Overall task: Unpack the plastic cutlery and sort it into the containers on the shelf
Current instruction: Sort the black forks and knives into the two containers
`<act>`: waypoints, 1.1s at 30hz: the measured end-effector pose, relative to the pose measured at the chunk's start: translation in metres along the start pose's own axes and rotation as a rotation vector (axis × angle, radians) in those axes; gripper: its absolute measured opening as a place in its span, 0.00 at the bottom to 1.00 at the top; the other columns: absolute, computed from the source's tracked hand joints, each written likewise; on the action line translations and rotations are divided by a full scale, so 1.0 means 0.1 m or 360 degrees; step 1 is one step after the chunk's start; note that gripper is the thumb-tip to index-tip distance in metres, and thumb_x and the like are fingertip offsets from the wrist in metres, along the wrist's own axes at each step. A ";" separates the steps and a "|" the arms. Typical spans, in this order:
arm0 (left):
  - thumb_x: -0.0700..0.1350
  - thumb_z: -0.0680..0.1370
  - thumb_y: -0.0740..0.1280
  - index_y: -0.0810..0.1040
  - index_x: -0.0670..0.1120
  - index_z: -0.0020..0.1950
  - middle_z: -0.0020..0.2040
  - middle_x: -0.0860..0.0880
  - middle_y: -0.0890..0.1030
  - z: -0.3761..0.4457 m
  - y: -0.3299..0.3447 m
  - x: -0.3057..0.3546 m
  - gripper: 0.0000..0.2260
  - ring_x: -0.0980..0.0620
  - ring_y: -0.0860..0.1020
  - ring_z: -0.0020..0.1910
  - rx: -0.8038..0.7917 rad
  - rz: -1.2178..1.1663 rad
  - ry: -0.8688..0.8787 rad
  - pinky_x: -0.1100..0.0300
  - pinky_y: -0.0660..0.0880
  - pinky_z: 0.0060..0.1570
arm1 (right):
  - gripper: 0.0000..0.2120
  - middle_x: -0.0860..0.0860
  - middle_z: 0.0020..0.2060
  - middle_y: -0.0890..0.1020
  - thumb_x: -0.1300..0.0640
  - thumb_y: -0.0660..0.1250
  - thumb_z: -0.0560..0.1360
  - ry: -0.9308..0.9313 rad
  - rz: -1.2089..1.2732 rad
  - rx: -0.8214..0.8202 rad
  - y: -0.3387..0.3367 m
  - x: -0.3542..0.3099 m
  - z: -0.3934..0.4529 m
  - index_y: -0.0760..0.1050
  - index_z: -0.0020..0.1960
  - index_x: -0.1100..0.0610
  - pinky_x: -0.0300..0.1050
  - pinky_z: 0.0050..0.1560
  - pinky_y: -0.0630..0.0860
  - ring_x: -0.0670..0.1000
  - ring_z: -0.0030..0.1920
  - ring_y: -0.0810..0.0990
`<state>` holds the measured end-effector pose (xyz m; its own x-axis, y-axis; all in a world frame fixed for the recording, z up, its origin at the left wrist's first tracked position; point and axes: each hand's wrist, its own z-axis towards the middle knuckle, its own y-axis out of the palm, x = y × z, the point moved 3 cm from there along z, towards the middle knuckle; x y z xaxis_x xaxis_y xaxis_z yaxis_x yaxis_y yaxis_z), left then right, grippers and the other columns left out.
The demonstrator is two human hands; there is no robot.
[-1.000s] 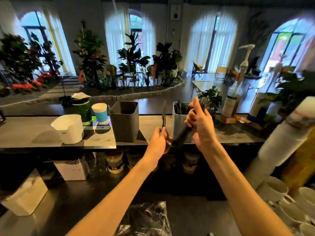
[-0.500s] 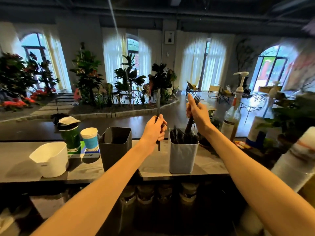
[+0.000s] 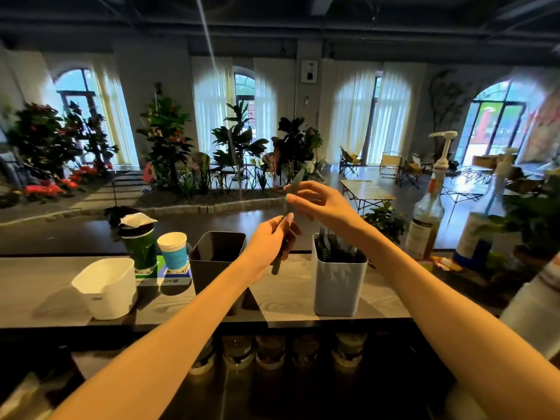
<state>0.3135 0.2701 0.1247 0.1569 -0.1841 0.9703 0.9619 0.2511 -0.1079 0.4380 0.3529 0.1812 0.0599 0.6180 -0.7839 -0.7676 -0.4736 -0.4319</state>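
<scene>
A dark plastic knife [image 3: 291, 189] stands nearly upright between my two hands, above the shelf. My left hand [image 3: 271, 241] grips its handle low down. My right hand [image 3: 318, 200] pinches the blade higher up with thumb and fingertips. Just right of them a light grey container [image 3: 339, 286] stands on the shelf with several black forks in it. Left of my hands stands a dark grey container [image 3: 215, 262]; I cannot see its contents. A white container [image 3: 106, 287] stands further left.
A green lidded cup [image 3: 138, 242] and a blue paper cup [image 3: 173, 251] stand behind the white container. A pump bottle [image 3: 428, 213] and potted plants sit at the right. Jars line the dark space under the shelf [image 3: 39, 295].
My right hand has let the forks go into the light grey container and has moved left onto the knife blade. The view has tilted up.
</scene>
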 end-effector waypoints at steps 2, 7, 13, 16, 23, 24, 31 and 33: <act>0.52 0.86 0.55 0.80 0.40 0.48 0.32 0.47 0.77 -0.04 -0.13 0.05 0.20 0.51 0.74 0.29 -0.0023 0.0133 0.0073 0.60 0.73 0.32 | 0.12 0.51 0.47 0.87 0.55 0.72 0.78 -0.0076 0.0059 0.0017 0.11 -0.13 0.04 0.82 0.60 0.58 0.35 0.45 0.80 0.47 0.46 0.86; 0.48 0.85 0.60 0.83 0.41 0.54 0.44 0.48 0.86 -0.06 -0.59 0.31 0.15 0.57 0.83 0.43 0.0104 0.0339 0.0259 0.66 0.78 0.45 | 0.09 0.54 0.43 0.86 0.59 0.72 0.77 -0.0282 0.0022 0.0180 0.32 -0.44 0.23 0.82 0.56 0.61 0.38 0.44 0.82 0.45 0.40 0.86; 0.28 0.79 0.58 0.83 0.43 0.56 0.50 0.45 0.85 0.02 -1.29 0.24 0.17 0.50 0.82 0.51 0.0591 0.0794 0.0126 0.56 0.78 0.53 | 0.07 0.53 0.42 0.85 0.66 0.72 0.77 -0.0293 -0.0071 0.0179 0.83 -0.38 0.44 0.81 0.54 0.67 0.38 0.43 0.83 0.44 0.39 0.86; 0.30 0.80 0.60 0.81 0.43 0.58 0.51 0.44 0.85 -0.07 -1.40 0.10 0.14 0.51 0.81 0.49 0.0532 0.0863 0.0001 0.53 0.80 0.55 | 0.10 0.55 0.43 0.86 0.61 0.74 0.76 -0.0204 -0.0264 -0.0028 1.08 -0.21 0.41 0.82 0.55 0.65 0.42 0.44 0.84 0.46 0.39 0.86; 0.38 0.80 0.68 0.79 0.44 0.56 0.45 0.48 0.82 -0.63 -1.36 -0.08 0.06 0.52 0.81 0.46 0.0442 0.0828 -0.0006 0.60 0.79 0.46 | 0.05 0.52 0.42 0.87 0.57 0.73 0.78 -0.0088 -0.0290 0.0008 1.27 -0.07 -0.15 0.84 0.52 0.58 0.39 0.38 0.83 0.49 0.37 0.86; 0.39 0.80 0.68 0.79 0.44 0.55 0.44 0.48 0.82 -0.78 -1.28 -0.12 0.05 0.53 0.81 0.44 0.0419 0.0760 -0.0014 0.62 0.79 0.43 | 0.06 0.53 0.41 0.87 0.57 0.72 0.78 -0.0033 -0.0213 0.0055 1.29 -0.03 -0.30 0.83 0.52 0.59 0.40 0.37 0.83 0.51 0.37 0.86; 0.40 0.81 0.68 0.80 0.38 0.54 0.44 0.40 0.85 -2.27 -0.63 -1.11 0.06 0.48 0.84 0.42 -0.0016 0.0257 -0.0482 0.61 0.82 0.45 | 0.07 0.55 0.39 0.87 0.58 0.67 0.81 0.0669 0.0316 -0.0219 1.74 0.71 -2.10 0.82 0.52 0.59 0.45 0.42 0.84 0.53 0.41 0.88; 0.39 0.82 0.66 0.80 0.35 0.55 0.46 0.37 0.85 -2.72 -0.39 -1.40 0.08 0.48 0.84 0.44 -0.0242 0.0170 -0.0647 0.59 0.81 0.47 | 0.08 0.57 0.38 0.87 0.59 0.66 0.82 0.0855 0.0431 -0.0394 1.87 0.91 -2.69 0.81 0.52 0.62 0.42 0.39 0.82 0.53 0.39 0.87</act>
<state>0.3144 0.0278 -0.0657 0.1858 0.2316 0.9549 0.9718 0.1001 -0.2133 0.4720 0.1517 -0.0912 0.2448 0.0869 -0.9657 -0.6344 -0.7388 -0.2274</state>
